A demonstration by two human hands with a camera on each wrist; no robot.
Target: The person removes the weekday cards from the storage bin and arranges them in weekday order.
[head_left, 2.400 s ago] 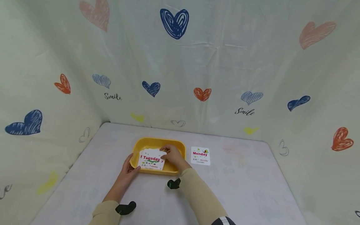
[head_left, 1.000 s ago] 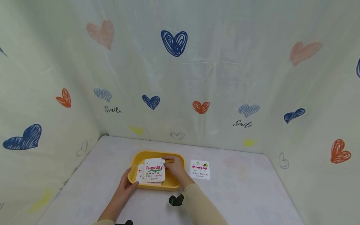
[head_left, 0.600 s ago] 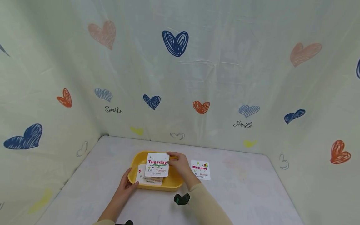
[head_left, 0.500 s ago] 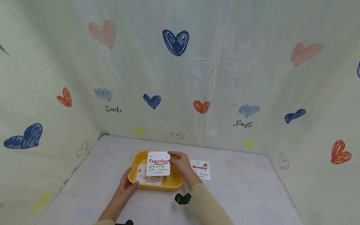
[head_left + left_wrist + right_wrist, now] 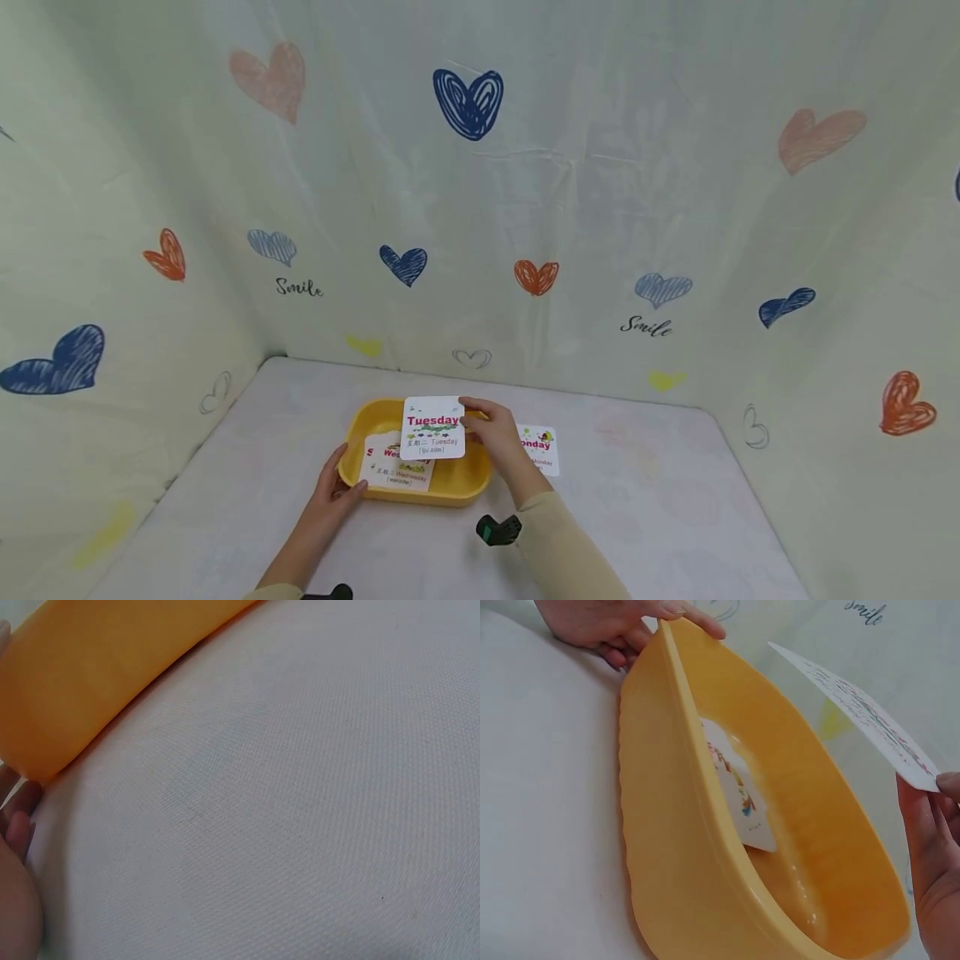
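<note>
Pinching the Tuesday card (image 5: 432,428) by its right edge, the person's right grip (image 5: 498,431) has it slanted above the yellow tray (image 5: 450,500), apart from the cards inside. Left grip (image 5: 332,493) is closed on the tray's left end, thumb at the near rim.

Main risk: single-edge hold. Only the right edge is supported, so a loosened pinch or a bump would likely swing the card down or drop it into the tray. Wednesday card (image 5: 402,477) lies in there over another card (image 5: 367,471), red S showing at its edge; a drop would probably cover or shuffle both.

Second: clearance. If the card went right without enough lift, its lower edge could clip the tray rim and twist out.

Third: Monday card (image 5: 543,452) lies on the table (image 5: 660,517) just right of the tray, partly hidden by the right grip in the head view. A low wrist or sleeve (image 5: 566,546) could drag it askew.

Also: tray looks light; if the left grip let go, a knock could slide it.
</note>
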